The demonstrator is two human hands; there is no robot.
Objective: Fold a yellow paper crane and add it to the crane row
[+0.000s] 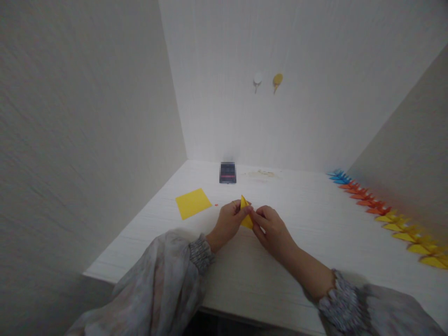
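Note:
A piece of yellow paper (247, 221), folded to a narrow point at its upper end, is held up just above the white table. My left hand (229, 220) grips it from the left, thumb across its front. From the right, my right hand (270, 227) pinches its edge between thumb and fingertips. Both sets of fingers meet near the paper's middle and cover part of the folds. To the left of my left hand lies a flat yellow sheet (193, 203), with a tiny red scrap (216, 205) close to its right corner.
A dark phone-like device (227, 173), partly pixelated, rests near the back wall. Along the right side runs a row of folded paper cranes (397, 221) in blue, orange and yellow. Two hooks, white (257, 79) and yellow (277, 80), are on the wall. The table's front edge (259, 318) is below my arms.

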